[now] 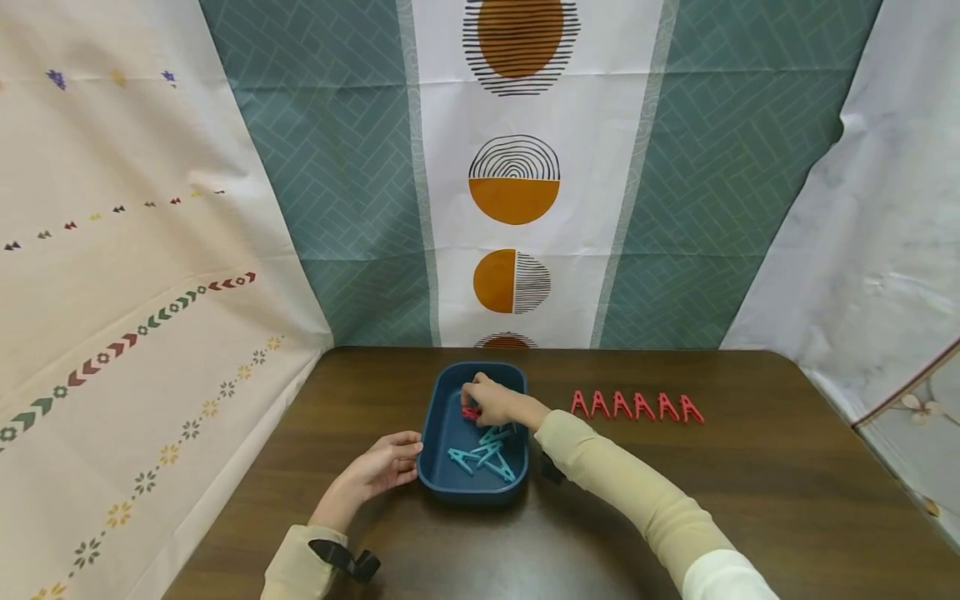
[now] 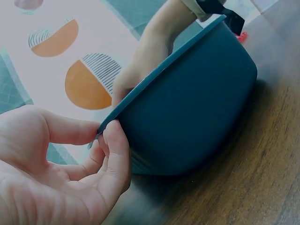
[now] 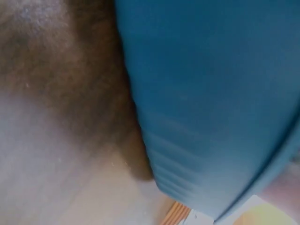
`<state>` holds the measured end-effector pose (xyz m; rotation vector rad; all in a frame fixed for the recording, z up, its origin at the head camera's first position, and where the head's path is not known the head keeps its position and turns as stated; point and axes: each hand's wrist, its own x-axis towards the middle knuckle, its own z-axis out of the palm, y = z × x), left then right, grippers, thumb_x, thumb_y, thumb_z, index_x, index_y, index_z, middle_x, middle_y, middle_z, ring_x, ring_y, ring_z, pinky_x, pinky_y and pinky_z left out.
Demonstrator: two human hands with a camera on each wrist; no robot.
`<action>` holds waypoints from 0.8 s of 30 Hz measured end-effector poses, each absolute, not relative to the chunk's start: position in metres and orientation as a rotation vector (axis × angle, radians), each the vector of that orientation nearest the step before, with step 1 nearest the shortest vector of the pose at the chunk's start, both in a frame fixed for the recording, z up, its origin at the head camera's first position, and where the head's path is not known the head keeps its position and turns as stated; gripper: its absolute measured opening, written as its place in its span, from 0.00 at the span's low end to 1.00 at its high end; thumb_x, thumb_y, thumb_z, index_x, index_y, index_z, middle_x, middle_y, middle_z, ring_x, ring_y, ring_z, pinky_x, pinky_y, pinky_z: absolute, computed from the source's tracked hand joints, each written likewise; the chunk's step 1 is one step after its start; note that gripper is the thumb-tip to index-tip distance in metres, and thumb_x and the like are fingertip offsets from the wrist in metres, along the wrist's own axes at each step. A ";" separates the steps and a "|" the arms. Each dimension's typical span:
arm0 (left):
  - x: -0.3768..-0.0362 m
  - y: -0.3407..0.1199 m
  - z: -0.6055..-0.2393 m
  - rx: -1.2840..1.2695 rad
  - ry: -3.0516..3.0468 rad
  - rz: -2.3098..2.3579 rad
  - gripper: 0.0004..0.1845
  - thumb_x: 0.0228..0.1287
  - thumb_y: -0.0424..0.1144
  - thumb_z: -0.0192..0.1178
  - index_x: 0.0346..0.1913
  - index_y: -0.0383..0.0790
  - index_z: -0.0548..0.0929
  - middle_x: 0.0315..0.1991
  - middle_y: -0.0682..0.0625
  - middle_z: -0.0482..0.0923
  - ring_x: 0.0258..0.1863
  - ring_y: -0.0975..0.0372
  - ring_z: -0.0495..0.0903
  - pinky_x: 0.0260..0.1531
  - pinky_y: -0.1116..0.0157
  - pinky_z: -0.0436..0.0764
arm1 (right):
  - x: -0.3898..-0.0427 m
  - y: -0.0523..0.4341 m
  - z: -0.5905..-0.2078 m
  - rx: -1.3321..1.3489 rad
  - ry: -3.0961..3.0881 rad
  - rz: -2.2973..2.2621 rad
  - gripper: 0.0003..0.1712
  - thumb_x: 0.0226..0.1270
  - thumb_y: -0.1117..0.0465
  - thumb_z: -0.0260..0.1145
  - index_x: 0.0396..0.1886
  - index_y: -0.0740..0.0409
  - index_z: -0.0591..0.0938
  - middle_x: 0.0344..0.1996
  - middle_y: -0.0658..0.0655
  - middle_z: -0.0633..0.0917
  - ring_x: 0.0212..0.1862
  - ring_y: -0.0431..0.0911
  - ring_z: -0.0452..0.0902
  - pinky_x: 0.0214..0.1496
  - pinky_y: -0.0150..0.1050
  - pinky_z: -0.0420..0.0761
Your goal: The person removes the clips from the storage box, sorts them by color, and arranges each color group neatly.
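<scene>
A blue plastic bin (image 1: 433, 433) stands on the wooden table. My left hand (image 2: 70, 164) pinches its left rim between thumb and fingers. Inside the bin my right hand (image 1: 491, 402) reaches down over the far half, its fingertips round a red clothespin (image 1: 470, 413). Several teal clothespins (image 1: 487, 454) lie in a loose heap in the bin's near half. In the right wrist view the bin's outer wall (image 3: 201, 93) fills most of the picture and hides the fingers.
To the right of the bin, several red clothespins (image 1: 618, 405) lie side by side in a row on the table (image 1: 645, 483). A patterned cloth (image 1: 517, 283) hangs behind the table's far edge, with pale cloth (image 1: 150, 333) on the left.
</scene>
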<state>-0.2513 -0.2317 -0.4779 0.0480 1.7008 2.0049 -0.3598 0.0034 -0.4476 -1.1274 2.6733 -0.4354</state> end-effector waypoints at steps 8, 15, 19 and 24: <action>-0.250 -0.230 -0.475 0.056 1.685 2.019 0.04 0.72 0.32 0.50 0.45 0.40 0.73 0.29 0.56 0.79 0.28 0.67 0.79 0.34 0.71 0.80 | -0.359 0.023 -0.435 -1.298 2.692 -0.598 0.10 0.60 0.69 0.68 0.41 0.57 0.80 0.41 0.54 0.81 0.40 0.43 0.76 0.46 0.35 0.79; -0.250 -0.232 -0.476 0.027 1.686 2.020 0.04 0.71 0.32 0.51 0.43 0.42 0.74 0.29 0.56 0.79 0.28 0.67 0.78 0.34 0.71 0.79 | -0.356 0.047 -0.426 -1.370 2.709 -0.765 0.12 0.59 0.71 0.67 0.43 0.57 0.80 0.39 0.54 0.85 0.42 0.48 0.80 0.49 0.41 0.81; -0.250 -0.231 -0.476 0.016 1.698 2.017 0.04 0.70 0.32 0.51 0.44 0.42 0.73 0.29 0.56 0.79 0.28 0.67 0.79 0.35 0.71 0.80 | -0.356 0.062 -0.424 -1.397 2.775 -0.837 0.13 0.59 0.71 0.67 0.44 0.57 0.80 0.39 0.54 0.84 0.43 0.47 0.78 0.49 0.41 0.81; -0.251 -0.229 -0.477 0.013 1.705 2.011 0.04 0.70 0.32 0.51 0.45 0.42 0.73 0.30 0.57 0.79 0.28 0.68 0.79 0.35 0.71 0.80 | -0.356 0.083 -0.422 -1.400 2.867 -0.923 0.14 0.59 0.70 0.67 0.44 0.57 0.80 0.40 0.54 0.84 0.44 0.47 0.76 0.49 0.43 0.79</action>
